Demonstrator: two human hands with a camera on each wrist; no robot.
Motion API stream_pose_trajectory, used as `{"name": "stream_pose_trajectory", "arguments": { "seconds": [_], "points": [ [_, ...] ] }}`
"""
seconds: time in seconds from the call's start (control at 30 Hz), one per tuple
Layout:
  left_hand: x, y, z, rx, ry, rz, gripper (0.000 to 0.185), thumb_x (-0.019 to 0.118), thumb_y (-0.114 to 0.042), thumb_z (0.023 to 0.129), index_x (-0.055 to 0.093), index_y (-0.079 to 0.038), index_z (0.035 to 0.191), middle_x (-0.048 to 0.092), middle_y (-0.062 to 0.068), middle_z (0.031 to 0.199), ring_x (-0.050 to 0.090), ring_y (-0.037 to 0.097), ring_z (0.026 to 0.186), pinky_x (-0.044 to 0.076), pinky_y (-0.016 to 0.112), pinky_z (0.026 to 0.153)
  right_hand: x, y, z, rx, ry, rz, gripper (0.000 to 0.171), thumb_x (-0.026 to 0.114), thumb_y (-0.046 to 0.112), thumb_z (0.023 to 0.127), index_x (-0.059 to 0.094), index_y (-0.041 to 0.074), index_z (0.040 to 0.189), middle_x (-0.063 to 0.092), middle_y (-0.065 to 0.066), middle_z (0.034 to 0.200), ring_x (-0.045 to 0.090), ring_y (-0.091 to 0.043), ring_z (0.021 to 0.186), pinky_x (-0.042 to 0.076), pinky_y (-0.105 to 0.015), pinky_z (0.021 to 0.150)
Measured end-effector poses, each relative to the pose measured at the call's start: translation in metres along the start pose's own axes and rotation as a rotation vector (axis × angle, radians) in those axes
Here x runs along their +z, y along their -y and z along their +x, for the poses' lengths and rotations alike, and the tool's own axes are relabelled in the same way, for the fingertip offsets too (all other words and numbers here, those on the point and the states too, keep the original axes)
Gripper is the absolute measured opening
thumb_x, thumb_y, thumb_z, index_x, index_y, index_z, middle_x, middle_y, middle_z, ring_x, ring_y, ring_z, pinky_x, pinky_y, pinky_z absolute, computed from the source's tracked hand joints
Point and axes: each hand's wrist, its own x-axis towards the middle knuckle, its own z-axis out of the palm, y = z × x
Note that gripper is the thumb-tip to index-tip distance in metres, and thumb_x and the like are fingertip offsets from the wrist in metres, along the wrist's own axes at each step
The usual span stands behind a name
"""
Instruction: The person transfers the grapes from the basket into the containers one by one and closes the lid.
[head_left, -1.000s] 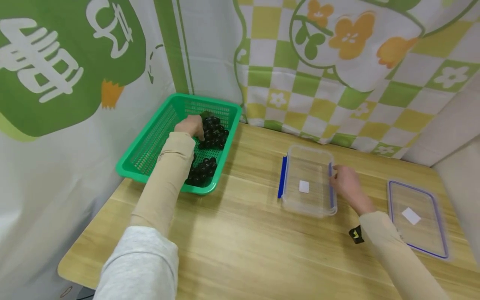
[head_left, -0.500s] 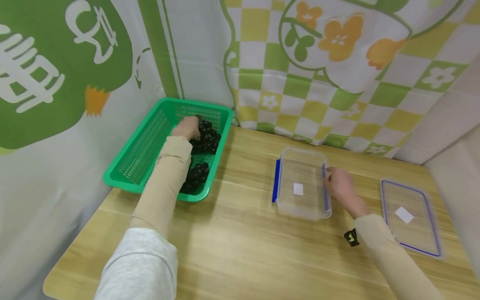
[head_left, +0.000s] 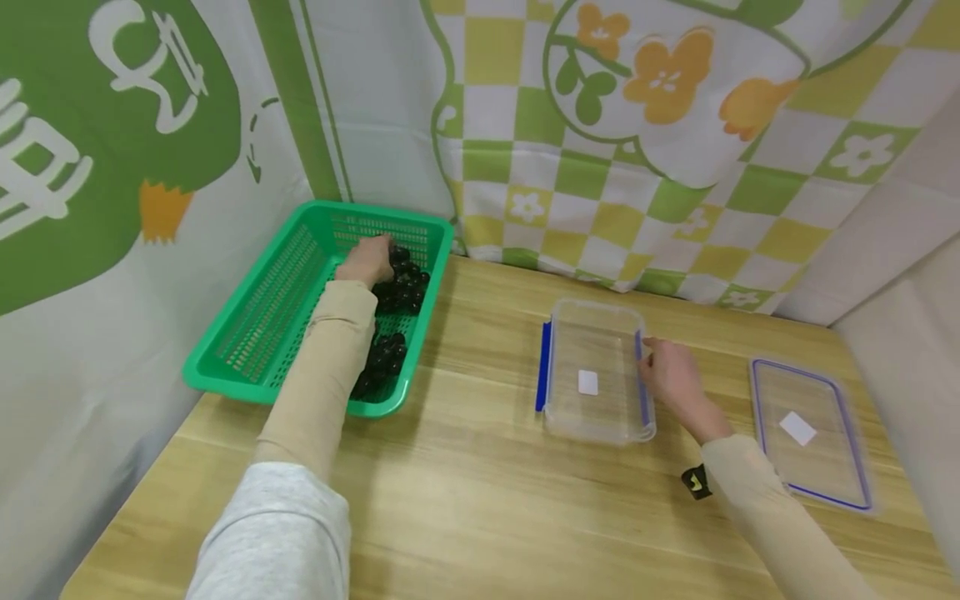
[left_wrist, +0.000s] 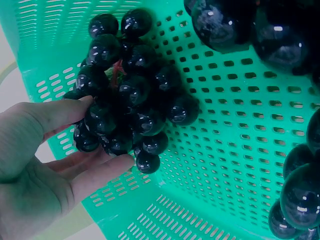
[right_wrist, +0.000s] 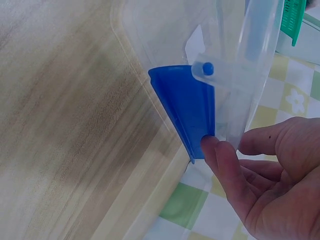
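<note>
My left hand (head_left: 365, 262) reaches into a green plastic basket (head_left: 232, 388) in the head view. Its thumb and fingers close around the lower side of a bunch of dark grapes (left_wrist: 134, 90), as the left wrist view shows. A second bunch of grapes (head_left: 384, 360) lies nearer the basket's front. At the table's middle right, my right hand (head_left: 675, 379) holds a clear plastic food container (head_left: 600, 417) by its right wall. Thumb and fingertips pinch the rim beside a lowered blue latch (right_wrist: 185, 100) in the right wrist view.
A clear lid (head_left: 817, 467) with a blue seal lies flat at the right. Next to my right sleeve is a small black tag (head_left: 697, 482) on the wooden table (head_left: 480, 517). A patterned cloth (head_left: 547, 175) hangs behind.
The head view has swung to the right, so basket and container sit further left in it. My left hand has come slightly closer over the far grapes; the right keeps hold of the container.
</note>
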Motion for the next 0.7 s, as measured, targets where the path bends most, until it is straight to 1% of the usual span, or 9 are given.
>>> {"name": "stream_pose_trajectory", "arguments": {
  "seconds": [0.13, 0.27, 0.33, 0.47, 0.57, 0.7],
  "points": [
    [0.003, 0.001, 0.002, 0.008, 0.011, 0.006, 0.04, 0.046, -0.001, 0.093, 0.043, -0.003, 0.132, 0.047, 0.024, 0.133, 0.051, 0.041, 0.114, 0.047, 0.051, 0.09, 0.001, 0.0, 0.0, 0.003, -0.003, -0.017, 0.042, 0.047, -0.004, 0.078, 0.053, -0.021, 0.117, 0.064, -0.015, 0.061, 0.048, -0.014, 0.045, 0.039, -0.027, 0.045],
    [0.005, 0.003, 0.005, 0.026, 0.008, 0.023, 0.039, 0.047, -0.001, 0.092, 0.043, -0.003, 0.132, 0.049, 0.024, 0.131, 0.053, 0.041, 0.11, 0.047, 0.05, 0.087, 0.002, 0.0, 0.0, 0.006, -0.015, -0.023, 0.043, 0.047, -0.004, 0.077, 0.055, -0.019, 0.117, 0.067, -0.018, 0.067, 0.051, -0.017, 0.049, 0.041, -0.028, 0.047],
    [0.006, 0.004, 0.007, 0.038, 0.007, 0.039, 0.039, 0.047, -0.001, 0.092, 0.044, -0.003, 0.131, 0.05, 0.024, 0.13, 0.054, 0.041, 0.108, 0.047, 0.05, 0.086, 0.002, 0.0, 0.001, 0.007, -0.019, -0.021, 0.044, 0.047, -0.004, 0.076, 0.055, -0.018, 0.117, 0.066, -0.017, 0.065, 0.05, -0.016, 0.048, 0.04, -0.027, 0.046],
    [0.008, 0.004, 0.011, 0.069, 0.018, 0.101, 0.036, 0.047, -0.002, 0.093, 0.049, -0.004, 0.129, 0.054, 0.022, 0.126, 0.057, 0.039, 0.103, 0.049, 0.048, 0.082, 0.002, -0.001, 0.001, 0.008, -0.019, -0.003, 0.044, 0.046, -0.006, 0.076, 0.056, -0.016, 0.117, 0.062, -0.014, 0.06, 0.046, -0.014, 0.045, 0.036, -0.025, 0.043],
    [0.008, 0.005, 0.013, 0.089, 0.029, 0.131, 0.034, 0.046, -0.002, 0.093, 0.053, -0.004, 0.127, 0.057, 0.022, 0.124, 0.059, 0.039, 0.1, 0.05, 0.048, 0.08, 0.003, -0.002, 0.001, 0.013, -0.016, 0.009, 0.044, 0.046, -0.007, 0.076, 0.056, -0.016, 0.118, 0.062, -0.013, 0.06, 0.045, -0.013, 0.044, 0.036, -0.025, 0.042],
    [0.007, 0.007, 0.014, 0.106, 0.024, 0.128, 0.03, 0.047, -0.002, 0.092, 0.056, -0.003, 0.121, 0.057, 0.023, 0.12, 0.059, 0.038, 0.096, 0.05, 0.046, 0.077, 0.004, -0.003, 0.001, 0.018, -0.016, 0.011, 0.043, 0.047, -0.007, 0.077, 0.056, -0.015, 0.118, 0.061, -0.013, 0.059, 0.045, -0.013, 0.044, 0.036, -0.025, 0.042]
  ]
}}
